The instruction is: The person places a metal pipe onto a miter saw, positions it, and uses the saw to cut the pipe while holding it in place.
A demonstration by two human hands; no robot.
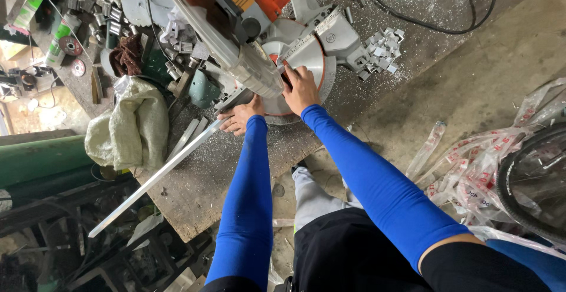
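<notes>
We are gripping the long, flat, pale aluminium strip (158,177) with our left hand (239,117), fingers curled round it just where it is meeting the base of the orange and grey mitre saw (259,26); from there the strip is running down and to the left, out past the edge of the rough wooden desk (200,192) and hanging over the clutter below. Our right hand (300,88) is lying flat with fingers spread and together on nothing, pressing on the round, silvery turntable of the saw just beside the blade guard. Both arms are wearing smooth bright blue sleeves (377,180). The desk top is looking gritty, dusted all over with fine metal shavings. A heap of small cut aluminium offcuts (382,53) is lying to the right of the saw, well apart from our hands. A crumpled pale green woven sack (132,130) is slumping at the desk's left edge, near the strip, and a black power cable (466,23) is looping across the top. Crinkled clear plastic wrapping with red print (477,162) is littering the concrete floor on the right.
</notes>
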